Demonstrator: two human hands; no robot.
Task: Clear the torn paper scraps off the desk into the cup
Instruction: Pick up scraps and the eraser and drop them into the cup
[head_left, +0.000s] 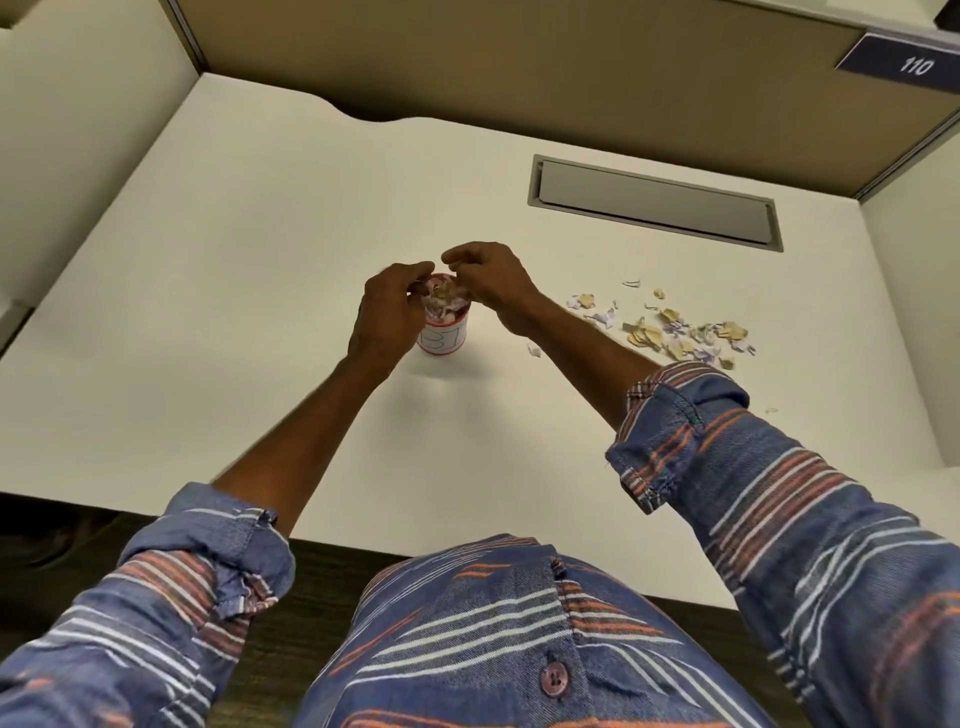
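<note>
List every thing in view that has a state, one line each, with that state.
cup: upright on the desk, heaped with scraps to the rim
left hand: curled at the cup's rim, grip unclear
right hand: over the cup mouth, fingertips pinched together
paper scraps: loose pile on the desk, right of the cup
desk hatch: lid closed

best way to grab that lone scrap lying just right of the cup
Pinch the lone scrap by its curled, raised edge, coming straight down from above with the right hand. It looks slightly crumpled, not flat, and lies apart from the cup, with clear desk around it.
</note>
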